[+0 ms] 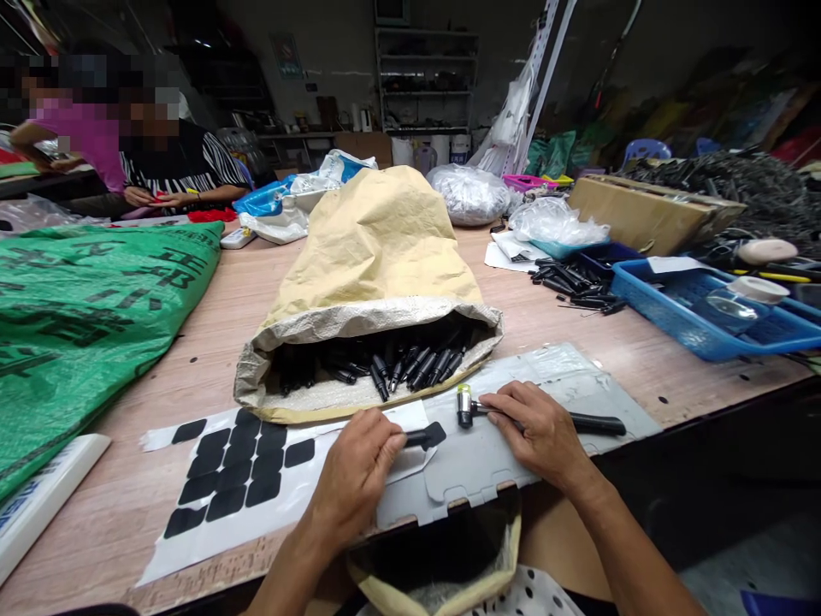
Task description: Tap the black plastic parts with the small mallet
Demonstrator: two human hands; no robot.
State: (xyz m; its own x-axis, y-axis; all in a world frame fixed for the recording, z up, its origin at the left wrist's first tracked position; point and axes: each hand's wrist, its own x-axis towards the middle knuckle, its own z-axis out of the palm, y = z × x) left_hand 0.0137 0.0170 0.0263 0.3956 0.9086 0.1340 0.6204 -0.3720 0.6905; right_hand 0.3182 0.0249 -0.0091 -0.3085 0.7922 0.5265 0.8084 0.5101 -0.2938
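Observation:
Between the thumb and fingers of my left hand (363, 462) is a slim black tube (418, 438), its end over a black rounded sticker (437, 435) on the grey plastic board (506, 385). My right hand (539, 432) is closed around the shaft of a small hammer (599, 424), which lies low over the board with its yellow-tipped head (464, 405) pointing left. To the left lies a white backing sheet (256, 513) with several black rounded-square stickers (227, 475). Just beyond my hands, an open yellow woven sack (385, 239) shows many black pen-like tubes (416, 368) inside.
A green sack (96, 316) and a white box (48, 496) stand at left. Blue tray (705, 316), loose black parts (570, 287) and a cardboard box (641, 214) sit at right. Another open sack (442, 590) is at my lap. Two people (180, 162) work at back left.

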